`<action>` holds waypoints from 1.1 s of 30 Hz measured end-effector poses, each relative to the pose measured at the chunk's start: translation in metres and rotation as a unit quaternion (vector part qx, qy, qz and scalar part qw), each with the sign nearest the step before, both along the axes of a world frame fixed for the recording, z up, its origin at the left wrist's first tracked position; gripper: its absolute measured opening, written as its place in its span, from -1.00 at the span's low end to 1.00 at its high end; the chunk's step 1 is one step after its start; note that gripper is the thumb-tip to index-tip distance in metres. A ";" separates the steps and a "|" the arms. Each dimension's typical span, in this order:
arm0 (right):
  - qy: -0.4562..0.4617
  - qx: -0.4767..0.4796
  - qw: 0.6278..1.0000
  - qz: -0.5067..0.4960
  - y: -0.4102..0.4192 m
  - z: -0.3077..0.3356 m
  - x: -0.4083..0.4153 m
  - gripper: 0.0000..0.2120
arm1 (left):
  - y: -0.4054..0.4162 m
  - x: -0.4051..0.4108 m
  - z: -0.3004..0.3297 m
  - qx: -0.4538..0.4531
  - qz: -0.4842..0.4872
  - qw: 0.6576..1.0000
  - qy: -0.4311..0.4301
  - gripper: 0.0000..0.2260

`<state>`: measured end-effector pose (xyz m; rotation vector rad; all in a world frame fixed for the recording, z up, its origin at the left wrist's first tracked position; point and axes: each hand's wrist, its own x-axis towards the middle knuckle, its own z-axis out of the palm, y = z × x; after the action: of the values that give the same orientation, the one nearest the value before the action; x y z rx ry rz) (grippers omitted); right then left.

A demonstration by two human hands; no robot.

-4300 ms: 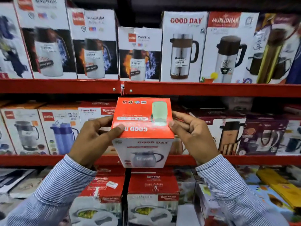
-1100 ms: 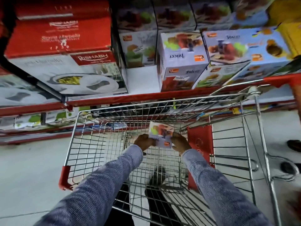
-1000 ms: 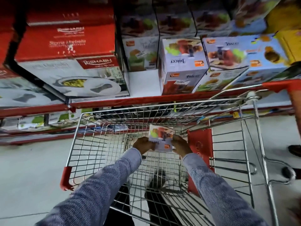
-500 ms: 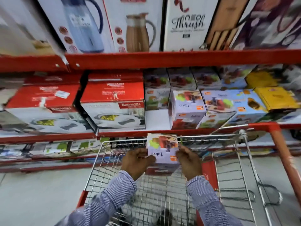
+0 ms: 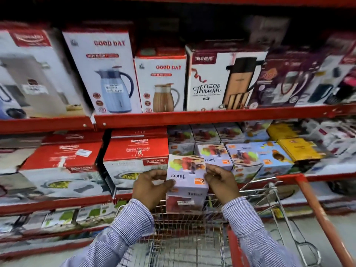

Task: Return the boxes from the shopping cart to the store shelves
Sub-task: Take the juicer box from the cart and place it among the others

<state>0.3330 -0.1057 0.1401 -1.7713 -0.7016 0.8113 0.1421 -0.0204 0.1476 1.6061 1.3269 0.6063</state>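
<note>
A small lilac juicer box with fruit pictures is held between both hands above the wire shopping cart. My left hand grips its left side and my right hand grips its right side. The box is upright, level with the lower red shelf. Just behind it on that shelf stand matching juicer boxes. A gap on the shelf lies behind the held box, mostly hidden by it.
Red-and-white cookware boxes fill the shelf to the left. Flask boxes line the upper shelf. Yellow boxes sit to the right. The cart's red handle runs down the right side.
Both hands lifted the juicer box out of the cart and up toward the lower shelf. The view tilted up from the cart basket to the shelves.
</note>
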 end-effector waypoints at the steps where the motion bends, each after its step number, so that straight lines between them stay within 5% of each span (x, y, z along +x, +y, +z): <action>1: -0.004 -0.003 1.000 0.003 0.003 0.002 0.002 -0.64 | 0.002 0.002 0.001 0.000 -0.002 1.000 0.002 -0.79; 33: -0.129 -0.098 0.987 0.004 0.074 -0.032 0.038 -0.65 | 0.018 0.062 -0.051 0.042 0.092 0.994 0.030 -0.68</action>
<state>0.3711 -0.0317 0.1080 -2.0774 -0.8213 0.6817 0.2045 -0.0028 0.0962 1.5903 1.5227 0.7388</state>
